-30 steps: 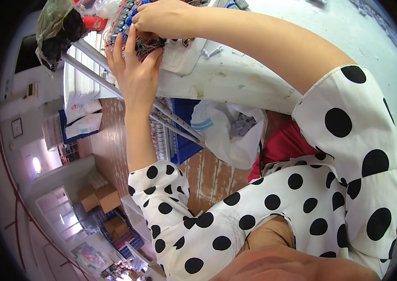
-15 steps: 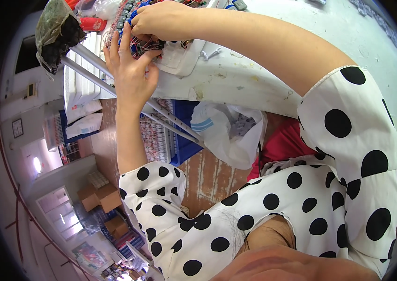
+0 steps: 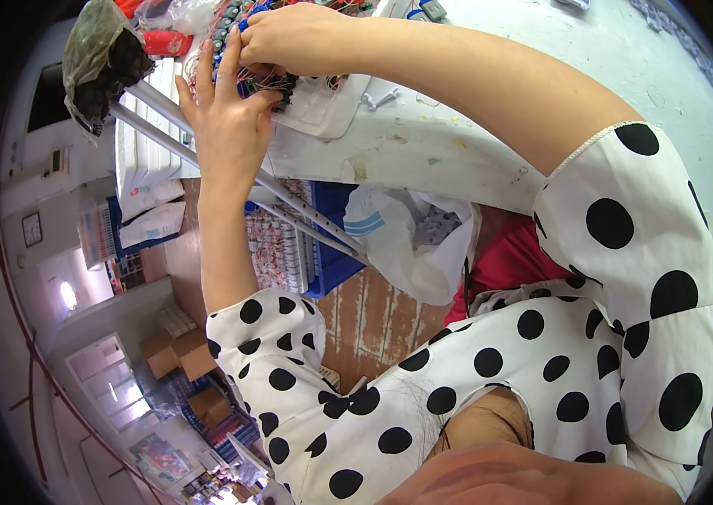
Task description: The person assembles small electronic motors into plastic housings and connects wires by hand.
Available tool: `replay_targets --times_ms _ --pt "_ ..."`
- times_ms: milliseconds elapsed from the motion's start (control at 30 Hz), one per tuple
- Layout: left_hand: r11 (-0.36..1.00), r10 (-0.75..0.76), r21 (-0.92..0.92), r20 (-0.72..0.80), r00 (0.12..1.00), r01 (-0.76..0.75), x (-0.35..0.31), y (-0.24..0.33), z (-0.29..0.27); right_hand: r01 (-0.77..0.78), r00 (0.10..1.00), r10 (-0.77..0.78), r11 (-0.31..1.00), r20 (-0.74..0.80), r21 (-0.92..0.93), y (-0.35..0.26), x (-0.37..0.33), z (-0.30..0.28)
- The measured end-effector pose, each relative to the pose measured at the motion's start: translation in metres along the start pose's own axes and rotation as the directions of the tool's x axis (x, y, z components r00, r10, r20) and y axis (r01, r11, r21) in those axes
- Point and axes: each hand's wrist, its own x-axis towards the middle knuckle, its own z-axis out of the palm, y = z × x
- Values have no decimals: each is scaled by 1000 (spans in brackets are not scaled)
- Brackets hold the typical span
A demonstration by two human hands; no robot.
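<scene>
At the top of the head view, a white tray lies on the white table. It holds a bundle of small grey and blue parts with thin red and dark wires. My left hand reaches over the tray's near left side, its fingers stretched and spread across the bundle. Beside it, my right hand is bent down among the wires with its fingers curled together. The back of that hand hides its fingertips, so whatever they grip cannot be made out.
Two metal poles slant past my left forearm from a bag-covered dark object. Small white pieces lie right of the tray. Below the table edge are a blue crate and a white plastic bag. Cardboard boxes stand farther off.
My left hand has shifted slightly left and down, its thumb and fingers drawing back from the wires. My right hand stays at nearly the same spot.
</scene>
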Motion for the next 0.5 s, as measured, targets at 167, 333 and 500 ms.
replay_targets --times_ms 167,333,500 --pt "995 -34 -91 23 999 36 4 13 -5 -1 1000 1 999 16 -33 1 -1 -3" --pt "998 -65 7 35 997 65 3 12 4 1 1000 0 999 28 -47 0 0 -3" --pt "998 -52 -20 1 999 52 0 7 11 -36 993 44 997 111 -69 -4 2 -9"
